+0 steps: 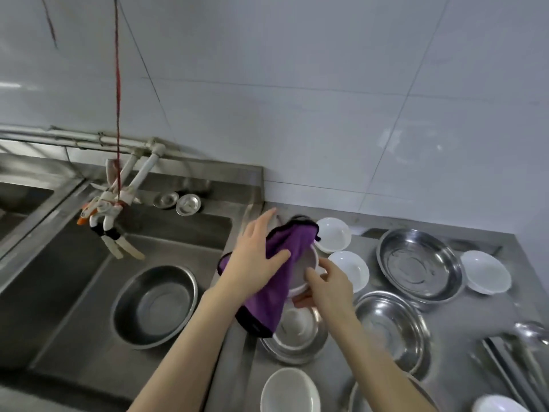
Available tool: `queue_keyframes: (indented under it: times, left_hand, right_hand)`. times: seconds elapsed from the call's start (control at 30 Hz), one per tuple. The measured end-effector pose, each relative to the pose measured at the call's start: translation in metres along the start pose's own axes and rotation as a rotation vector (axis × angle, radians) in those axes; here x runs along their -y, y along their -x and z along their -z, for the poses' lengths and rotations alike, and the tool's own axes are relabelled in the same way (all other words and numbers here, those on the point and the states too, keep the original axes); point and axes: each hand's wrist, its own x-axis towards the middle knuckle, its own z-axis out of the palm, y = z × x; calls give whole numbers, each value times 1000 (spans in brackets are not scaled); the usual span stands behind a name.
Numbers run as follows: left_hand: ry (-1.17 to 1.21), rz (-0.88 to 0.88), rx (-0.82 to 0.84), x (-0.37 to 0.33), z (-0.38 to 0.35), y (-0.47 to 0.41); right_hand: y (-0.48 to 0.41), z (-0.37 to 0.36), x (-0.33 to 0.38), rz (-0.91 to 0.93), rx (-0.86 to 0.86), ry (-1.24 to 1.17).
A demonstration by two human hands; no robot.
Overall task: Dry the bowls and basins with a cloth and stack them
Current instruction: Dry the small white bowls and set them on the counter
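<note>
My right hand grips the rim of a white bowl, tilted and held above the counter. My left hand presses a purple cloth against the bowl with straight, spread fingers; the cloth drapes over the bowl's left side and hangs down. Below them a steel basin sits on the counter. More white bowls and steel basins lie spread over the counter.
To the left a sink holds one steel basin. A taped tap hangs over it on a red string. Two small steel lids rest on the sink's back ledge. Ladles and utensils lie at the counter's right.
</note>
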Motion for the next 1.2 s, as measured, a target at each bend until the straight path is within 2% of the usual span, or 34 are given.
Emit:
queue_keyframes:
  times: [0.1,0.17,0.33,0.43,0.53,0.63,0.77,0.8,0.9,0.97,1.07,1.13,1.2]
  left_hand:
    - [-78,-156,-118,-7,0,19]
    - [-78,-196,-164,-14,-3,30]
    - [-208,-112,64,-25,-24,49]
    - [-256,-69,111,-39,-29,50]
    - [-427,-4,80,-52,-33,46]
    - [-502,-14,112,-54,-33,41]
    - [-359,-71,281,-49,-26,43]
    - [-277,-91,271,-50,-23,47]
    - [-100,-260,89,-51,-17,57]
    - [-160,-367,146,-55,-16,60]
    - [-291,-338,327,-61,-17,57]
    - [-273,-268,309,-63,-18,53]
    - [-212,-205,216,-63,-26,54]
  right_hand:
    - [13,14,5,43,-39,-6]
    - [20,21,7,106,-72,45]
    - [44,39,24,214,-74,95]
    - [63,52,33,271,-21,152]
    - [71,61,29,284,-6,252]
    - [72,69,23,278,3,323]
    - [71,86,23,240,-32,236]
    - [71,89,24,219,-50,199]
    - [71,96,28,181,-54,156]
    - [74,98,33,188,-26,154]
    - [77,97,39,256,32,229]
    - [80,95,41,311,21,277]
    - [79,93,41,334,-44,259]
